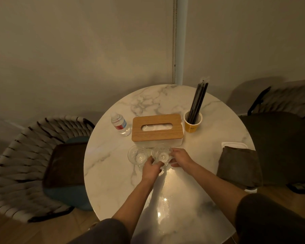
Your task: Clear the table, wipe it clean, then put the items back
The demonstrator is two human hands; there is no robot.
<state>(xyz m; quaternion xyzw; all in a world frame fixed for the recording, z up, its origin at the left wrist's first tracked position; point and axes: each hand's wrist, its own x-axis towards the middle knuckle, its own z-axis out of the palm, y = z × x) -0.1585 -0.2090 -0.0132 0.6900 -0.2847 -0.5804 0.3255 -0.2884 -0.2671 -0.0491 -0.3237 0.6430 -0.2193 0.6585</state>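
Two clear cut-glass cups stand side by side on the round marble table [113, 173], just in front of a tissue box with a wooden lid [157, 128]. My left hand [151, 169] and my right hand [180, 157] both hold the right glass [162, 155], fingers curled at its sides. The left glass [137, 155] stands free beside my left hand. A small water bottle [120, 123] stands left of the box. A yellow paper cup [192, 123] with long black straws stands to the box's right.
A folded brown cloth [238, 166] hangs over the table's right edge beside a white lid or tray [234, 144]. A woven chair with a dark cushion [63, 164] sits left of the table, a dark chair [280, 147] on the right. A wall and white pipe stand behind.
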